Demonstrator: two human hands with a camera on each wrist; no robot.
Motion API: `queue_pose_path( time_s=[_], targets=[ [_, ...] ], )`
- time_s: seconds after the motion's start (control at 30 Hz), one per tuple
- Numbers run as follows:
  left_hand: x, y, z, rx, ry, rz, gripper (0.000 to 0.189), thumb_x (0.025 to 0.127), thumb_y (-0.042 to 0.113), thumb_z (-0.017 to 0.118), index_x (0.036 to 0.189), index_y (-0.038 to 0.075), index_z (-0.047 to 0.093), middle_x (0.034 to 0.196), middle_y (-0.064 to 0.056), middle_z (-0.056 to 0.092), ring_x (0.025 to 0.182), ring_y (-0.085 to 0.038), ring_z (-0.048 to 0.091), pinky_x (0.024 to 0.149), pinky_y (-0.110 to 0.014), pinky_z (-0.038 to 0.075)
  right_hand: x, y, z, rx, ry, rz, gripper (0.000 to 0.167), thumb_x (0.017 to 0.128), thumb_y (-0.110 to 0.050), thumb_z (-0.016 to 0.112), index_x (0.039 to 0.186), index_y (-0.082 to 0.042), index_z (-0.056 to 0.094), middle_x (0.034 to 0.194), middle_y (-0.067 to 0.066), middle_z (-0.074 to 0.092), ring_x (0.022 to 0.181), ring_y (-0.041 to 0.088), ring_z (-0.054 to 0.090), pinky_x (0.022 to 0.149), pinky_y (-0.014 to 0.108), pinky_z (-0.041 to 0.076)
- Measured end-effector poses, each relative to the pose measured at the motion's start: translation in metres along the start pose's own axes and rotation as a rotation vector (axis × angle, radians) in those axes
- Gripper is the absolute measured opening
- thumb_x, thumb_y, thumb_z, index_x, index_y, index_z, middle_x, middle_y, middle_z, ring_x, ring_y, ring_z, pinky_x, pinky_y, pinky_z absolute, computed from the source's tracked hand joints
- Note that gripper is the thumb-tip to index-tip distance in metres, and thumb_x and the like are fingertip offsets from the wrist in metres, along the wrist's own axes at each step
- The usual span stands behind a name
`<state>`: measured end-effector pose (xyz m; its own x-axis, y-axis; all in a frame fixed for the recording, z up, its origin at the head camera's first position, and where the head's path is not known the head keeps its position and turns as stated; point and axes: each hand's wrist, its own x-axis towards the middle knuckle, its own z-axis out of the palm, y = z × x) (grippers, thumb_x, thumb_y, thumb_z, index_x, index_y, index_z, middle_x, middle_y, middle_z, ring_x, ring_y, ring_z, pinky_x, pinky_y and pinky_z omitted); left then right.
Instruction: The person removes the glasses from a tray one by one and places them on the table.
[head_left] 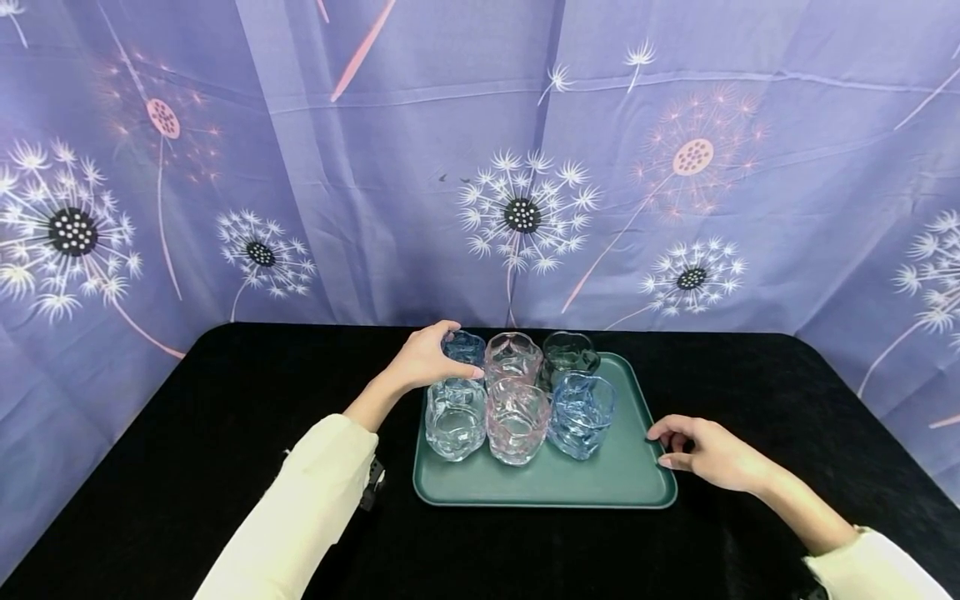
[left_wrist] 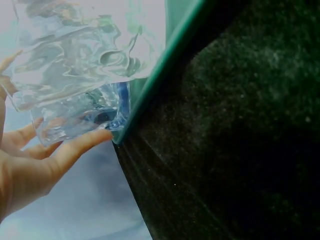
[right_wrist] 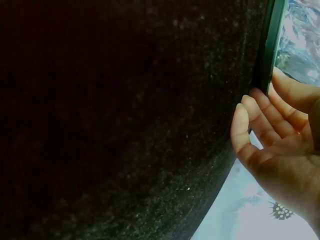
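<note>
My left hand (head_left: 429, 358) holds the dark blue glass (head_left: 464, 348) at the back left of the green tray (head_left: 540, 494), thumb and fingers spread around its sides. In the left wrist view the thumb lies along this blue glass (left_wrist: 107, 112), low down beside the tray's corner, with a clear glass (left_wrist: 70, 65) overlapping it. At the tray's right edge my right hand (head_left: 712, 450) pinches the rim. In the right wrist view the thumb is over the tray's rim (right_wrist: 272, 45) and the fingers curl at its outer side.
On the tray, the front row has a clear glass (head_left: 455, 421), a pinkish glass (head_left: 517, 422) and a light blue glass (head_left: 581, 417). Behind stand another pinkish glass (head_left: 513, 354) and a dark grey glass (head_left: 570, 354). A black tablecloth (head_left: 187, 433) meets a purple dandelion curtain (head_left: 390, 208).
</note>
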<state>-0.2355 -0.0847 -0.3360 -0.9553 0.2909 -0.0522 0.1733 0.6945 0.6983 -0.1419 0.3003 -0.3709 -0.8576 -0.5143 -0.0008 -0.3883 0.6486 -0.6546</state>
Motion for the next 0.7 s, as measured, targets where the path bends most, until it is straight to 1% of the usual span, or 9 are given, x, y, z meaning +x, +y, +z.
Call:
queue_pose_path(
  time_s=[0.37,0.7],
  targets=[
    [-0.0012,-0.0002,0.0001,-0.003,0.028,0.004,0.083,0.066,0.039,0.081,0.134,0.008,0.044,0.127,-0.012,0.049,0.117,-0.03,0.045,0.088,-0.042,0.044,0.0014,-0.0019,-0.0002,-0.008,0.01,-0.016,0.023,0.079,-0.005,0.069,0.099,-0.001,0.059,0.077,-0.002,0.052,0.067,0.004,0.046,0.055,0.023,0.041],
    [0.0004,-0.0027,-0.0004,0.02,0.076,0.032,0.081,0.064,0.039,0.081,0.131,0.006,0.048,0.124,-0.014,0.053,0.115,-0.03,0.046,0.089,-0.043,0.042,0.0006,-0.0021,0.0005,-0.007,0.008,0.011,0.023,0.079,-0.006,0.069,0.099,-0.001,0.059,0.078,-0.001,0.052,0.068,0.005,0.046,0.056,0.023,0.041]
  ],
)
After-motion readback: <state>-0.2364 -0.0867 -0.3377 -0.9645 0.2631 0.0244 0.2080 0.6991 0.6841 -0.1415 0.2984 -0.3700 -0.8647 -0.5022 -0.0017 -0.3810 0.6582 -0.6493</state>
